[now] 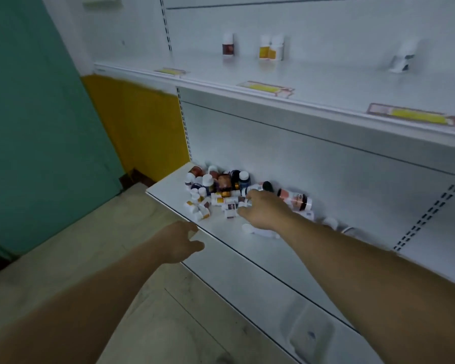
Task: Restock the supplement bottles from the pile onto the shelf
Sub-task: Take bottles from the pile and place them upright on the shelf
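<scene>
Pile: the supplement bottles (216,190) lie heaped at the left end of the bottom shelf (247,248), most on their sides, packed against each other; a few small white ones have strayed to the front edge of the heap
Right hand: the right hand (264,210) reaches into the right side of the pile, fingers curled down among small white bottles; whether its grip has closed on one I cannot tell, since the fingertips are hidden among the bottles and blurred
Left hand: the left hand (180,241) rests at the front lip of the bottom shelf, fingers loose, grip released, holding nothing
Upper shelf: the upper shelf (313,82) carries a brown-labelled bottle (227,47), a pair of yellow-labelled bottles (271,48) and, well apart to the right, a tilted white bottle (403,57), too blurred to tell if it is falling
Risk, roll-off: pulling one bottle from the heap could free its neighbours; those on their sides near the front edge may roll to the floor
Risk, weak hold: a pinch on a small smooth bottle half buried by others may slip during the lift
Risk, hidden bottle: a white bottle (260,231) lies under the right wrist; a careless withdrawal could sweep it forward
Risk, placement: upright bottles on the upper shelf could topple if bumped
</scene>
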Available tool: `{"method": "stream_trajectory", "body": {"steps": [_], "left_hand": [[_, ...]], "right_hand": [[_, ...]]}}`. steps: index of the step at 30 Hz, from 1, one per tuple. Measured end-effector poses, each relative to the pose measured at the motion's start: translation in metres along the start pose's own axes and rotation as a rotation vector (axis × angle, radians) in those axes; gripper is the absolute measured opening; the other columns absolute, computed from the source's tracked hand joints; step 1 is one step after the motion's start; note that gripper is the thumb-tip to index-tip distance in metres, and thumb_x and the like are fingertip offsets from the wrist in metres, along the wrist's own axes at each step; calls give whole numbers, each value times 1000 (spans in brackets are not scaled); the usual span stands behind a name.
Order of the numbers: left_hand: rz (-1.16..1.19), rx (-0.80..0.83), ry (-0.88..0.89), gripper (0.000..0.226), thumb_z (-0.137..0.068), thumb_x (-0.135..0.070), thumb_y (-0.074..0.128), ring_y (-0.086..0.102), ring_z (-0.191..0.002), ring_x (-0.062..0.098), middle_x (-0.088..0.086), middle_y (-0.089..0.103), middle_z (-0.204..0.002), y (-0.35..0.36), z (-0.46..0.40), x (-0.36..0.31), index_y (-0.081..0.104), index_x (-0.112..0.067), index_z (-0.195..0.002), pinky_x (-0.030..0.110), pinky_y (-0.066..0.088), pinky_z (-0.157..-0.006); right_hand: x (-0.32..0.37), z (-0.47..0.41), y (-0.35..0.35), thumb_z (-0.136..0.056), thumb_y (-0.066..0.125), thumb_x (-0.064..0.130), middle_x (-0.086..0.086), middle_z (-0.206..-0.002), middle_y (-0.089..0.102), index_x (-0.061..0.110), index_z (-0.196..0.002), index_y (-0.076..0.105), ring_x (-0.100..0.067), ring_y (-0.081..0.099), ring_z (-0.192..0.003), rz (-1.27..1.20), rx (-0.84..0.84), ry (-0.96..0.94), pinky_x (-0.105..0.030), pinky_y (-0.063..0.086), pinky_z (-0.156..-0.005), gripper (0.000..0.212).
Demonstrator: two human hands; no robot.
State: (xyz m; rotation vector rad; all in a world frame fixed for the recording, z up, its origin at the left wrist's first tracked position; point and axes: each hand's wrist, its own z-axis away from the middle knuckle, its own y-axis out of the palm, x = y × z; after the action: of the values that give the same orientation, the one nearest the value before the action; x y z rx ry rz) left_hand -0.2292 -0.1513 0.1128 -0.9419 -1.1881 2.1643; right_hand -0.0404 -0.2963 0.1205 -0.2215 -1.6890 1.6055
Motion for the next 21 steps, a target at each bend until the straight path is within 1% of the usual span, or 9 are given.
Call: {"method": "stream_trajectory", "body": {"steps": [2,6,9,11,13,15,16,19,21], "left_hand": [[-10,6,6,62,-87,-52,56,38,-131,21,1,35,-147,-8,-38,22,39,-25,-140,31,33,-104],[-48,23,18,62,-89,-46,57,38,-131,21,3,35,-147,-14,-106,68,36,-22,-142,30,32,-104],[-93,-2,73,62,-90,-39,58,38,-130,21,3,34,-148,-18,-158,98,34,-21,-143,30,32,-105],[-119,-47,145,61,-91,-32,58,34,-134,23,4,31,-150,-17,-194,114,32,-19,-144,33,29,-109],[-151,-57,215,60,-93,-25,54,23,-140,23,5,22,-155,-11,-231,127,27,-18,-146,35,22,-114],[-192,-52,274,60,-94,-19,51,17,-142,23,4,18,-156,1,-263,139,24,-18,-148,37,18,-115],[-205,-57,300,59,-94,-17,51,19,-141,23,5,21,-155,8,-278,145,25,-19,-147,38,20,-115],[-205,-95,350,57,-92,-14,52,32,-132,25,5,37,-145,29,-307,159,32,-22,-145,38,31,-107],[-266,-141,373,54,-92,-20,53,36,-125,26,5,41,-136,38,-317,165,34,-23,-142,38,38,-100]], "right_hand": [[11,-38,19,-85,53,51,-8,-112,61,18,-108,53,-28,58,-95,-16,-3,12,-30,41,-68,40],[27,-105,67,-86,55,51,-11,-127,56,15,-125,51,-31,54,-112,-43,46,30,-33,43,-81,53],[33,-145,107,-87,59,46,-10,-128,54,14,-126,51,-29,53,-113,-51,95,28,-33,44,-84,51],[35,-169,132,-89,59,41,-10,-130,51,13,-129,49,-29,50,-117,-49,128,20,-35,43,-90,50],[36,-192,159,-91,58,34,-10,-131,51,12,-130,48,-28,48,-120,-30,129,-42,-34,41,-95,46],[36,-209,185,-93,55,27,-8,-137,48,13,-136,45,-26,45,-125,29,114,-113,-33,38,-100,46],[34,-216,197,-94,53,25,-7,-141,45,15,-140,41,-25,43,-127,83,104,-138,-35,36,-103,48],[26,-224,226,-97,44,23,-8,-147,36,16,-147,29,-26,39,-129,362,67,-220,-39,33,-107,52],[24,-222,237,-96,45,25,-11,-143,38,14,-142,36,-29,40,-125,439,46,-225,-44,38,-102,48]]}}
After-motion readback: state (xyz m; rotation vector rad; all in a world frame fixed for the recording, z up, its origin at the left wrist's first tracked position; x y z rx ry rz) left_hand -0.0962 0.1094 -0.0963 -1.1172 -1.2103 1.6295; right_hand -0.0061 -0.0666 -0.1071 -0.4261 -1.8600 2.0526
